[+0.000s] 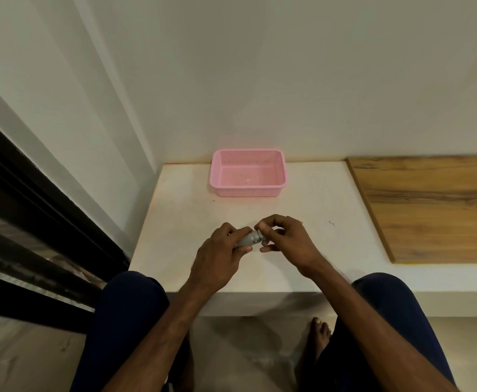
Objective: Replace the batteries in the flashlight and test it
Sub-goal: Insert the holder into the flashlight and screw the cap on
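A small grey flashlight (pixel 249 239) is held just above the white ledge (pixel 186 210), lying roughly level. My left hand (pixel 220 256) grips its body, which the fingers mostly hide. My right hand (pixel 285 239) pinches the right end of the flashlight with thumb and fingertips. Only the short middle section of the flashlight shows between the two hands. No batteries are visible.
A pink perforated plastic basket (pixel 281 169) stands at the back of the ledge near the wall. A wooden board (pixel 435 205) covers the ledge's right part. A dark window frame (pixel 34 210) runs along the left. My knees and a bare foot (pixel 320 338) are below the ledge's front edge.
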